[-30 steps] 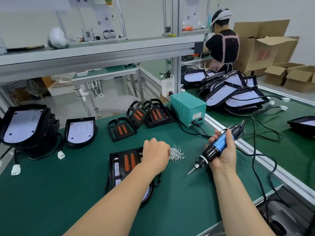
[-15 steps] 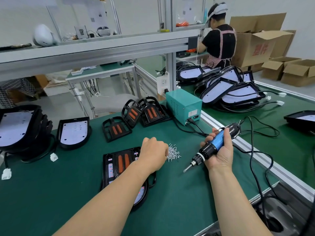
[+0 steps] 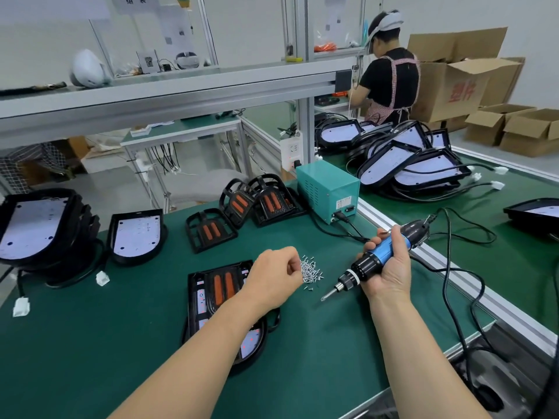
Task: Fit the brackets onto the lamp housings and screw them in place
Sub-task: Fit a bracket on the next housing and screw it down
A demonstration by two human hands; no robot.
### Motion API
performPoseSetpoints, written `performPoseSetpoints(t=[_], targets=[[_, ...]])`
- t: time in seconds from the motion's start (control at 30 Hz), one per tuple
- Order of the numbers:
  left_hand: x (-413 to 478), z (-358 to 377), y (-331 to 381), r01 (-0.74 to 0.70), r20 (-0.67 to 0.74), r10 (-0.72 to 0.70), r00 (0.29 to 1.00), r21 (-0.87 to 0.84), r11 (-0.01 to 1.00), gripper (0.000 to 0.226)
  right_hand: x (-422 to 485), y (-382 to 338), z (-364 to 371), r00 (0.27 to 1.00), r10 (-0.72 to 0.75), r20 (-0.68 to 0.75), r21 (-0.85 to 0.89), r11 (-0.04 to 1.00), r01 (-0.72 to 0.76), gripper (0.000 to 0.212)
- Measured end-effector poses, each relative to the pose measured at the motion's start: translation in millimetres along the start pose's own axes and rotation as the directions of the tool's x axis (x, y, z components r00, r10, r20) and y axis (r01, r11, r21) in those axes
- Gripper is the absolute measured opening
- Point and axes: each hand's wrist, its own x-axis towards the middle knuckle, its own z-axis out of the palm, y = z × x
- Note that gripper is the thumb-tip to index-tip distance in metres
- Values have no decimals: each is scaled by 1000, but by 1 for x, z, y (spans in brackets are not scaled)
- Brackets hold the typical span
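Lamp housings [image 3: 33,228]: we see a black stack, white faces up, at the far left of the green bench mat [image 3: 90,343]. One more lies flat just right of it.
Lamp housing in work [image 3: 252,343]: it lies flat on the mat directly before us, partly under our left forearm. A bracket [image 3: 222,285] with two orange strips sits on its far end.
Power supply [image 3: 326,189]: this teal box stands at the mat's far right edge, with leads plugged into its front.
Spare brackets [image 3: 210,229]: we see several between the stack and the teal box. One lies flat and the others lean together.
Electric screwdriver [image 3: 378,258]: it is blue and black, tilted, with the bit pointing down-left just right of the screws.
Right hand [image 3: 390,276]: it is wrapped around the screwdriver's barrel.
Left hand [image 3: 272,276]: the fingers are curled, with the tips at the left edge of the screw heap. We cannot tell whether a screw is pinched.
Screws [image 3: 311,270]: a small silver heap on the mat between our hands.
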Motion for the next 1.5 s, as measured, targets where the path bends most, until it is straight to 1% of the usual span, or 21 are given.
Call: performPoseSetpoints(t=[0.03,0.1,0.23,0.37,0.47,0.53,0.77,0.97,1.07,1.27,1.5], targets=[[-8,-4,2,5,4,-5,1000,-67,998,7,-4,1,4,1000,-7,-14,8,1000,8,23],[-26,-10,1,-9,0,9,1000,-129,992,11,-13,1,15,999,-33,-27,35,999,34,21],[-59,-15,-6,-66,-65,57,996,-147,987,22,-34,4,45,998,-62,2,79,995,61,18],[-82,-21,-9,-103,-128,81,988,-178,979,26,-54,11,72,994,-98,58,50,994,95,17],[-92,-28,-10,-90,-168,53,984,-223,971,23,-64,18,80,991,-89,103,42,995,85,16],[-97,-33,-11,-65,-174,21,984,-253,965,26,-70,22,83,990,-73,123,39,997,69,15],[-115,-46,-14,-29,-212,-41,976,-317,948,24,-91,35,90,989,-38,140,-14,999,40,15],[-129,-53,-14,-19,-234,-66,970,-343,939,18,-107,41,94,989,-3,147,-84,996,16,15],[-136,-57,-15,-9,-234,-72,970,-328,945,17,-114,43,96,987,4,159,-115,993,14,15],[-143,-61,-15,-23,-263,-66,963,-322,947,14,-123,46,102,985,-6,171,-116,993,26,15],[-151,-64,-16,1,-263,-94,960,-333,943,19,-131,49,102,981,1,195,-150,988,29,15]])
